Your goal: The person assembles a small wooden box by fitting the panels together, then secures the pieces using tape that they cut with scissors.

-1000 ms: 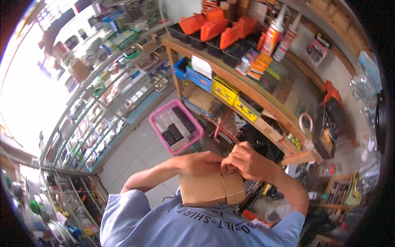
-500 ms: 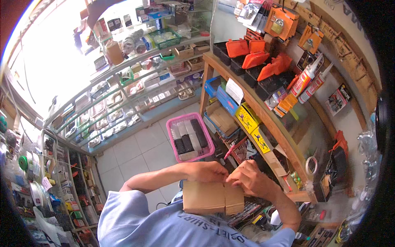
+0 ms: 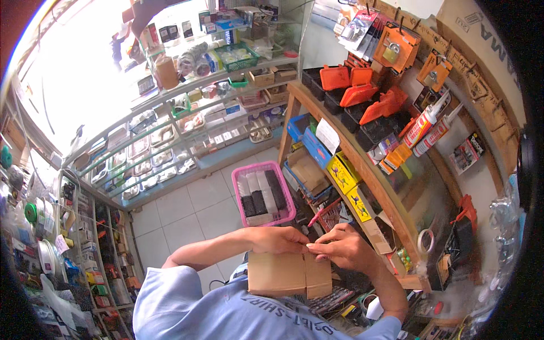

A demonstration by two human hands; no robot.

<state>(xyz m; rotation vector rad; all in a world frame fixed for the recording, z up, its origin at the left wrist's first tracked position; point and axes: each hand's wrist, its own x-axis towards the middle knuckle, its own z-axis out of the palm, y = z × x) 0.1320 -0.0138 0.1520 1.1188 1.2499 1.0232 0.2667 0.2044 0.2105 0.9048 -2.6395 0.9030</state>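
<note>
Holding a plain brown cardboard box (image 3: 289, 274) tight against the chest, the person keeps both hands at its top edge, where the flaps meet. The left hand (image 3: 276, 239) lies curled over the upper rim at about eleven o'clock of the box, fingers bent down onto the cardboard, seemingly to steady it. The right hand (image 3: 347, 249) sits at about one o'clock, its fingertips pressed together with those of the left on something small and pale at the seam; what that is cannot be told. The box rests upright against the light blue shirt (image 3: 198, 311), likely so the body props it while both hands work the top.

At twelve o'clock from the box, on the white tiled floor (image 3: 187, 212), stands a pink plastic basket (image 3: 283, 192) of dark and pale blocks. At two o'clock runs a wooden shelf (image 3: 362, 164) bearing yellow cartons and orange-lidded black cases, within arm's reach. Glass display shelves (image 3: 187, 113) rise at eleven o'clock.
</note>
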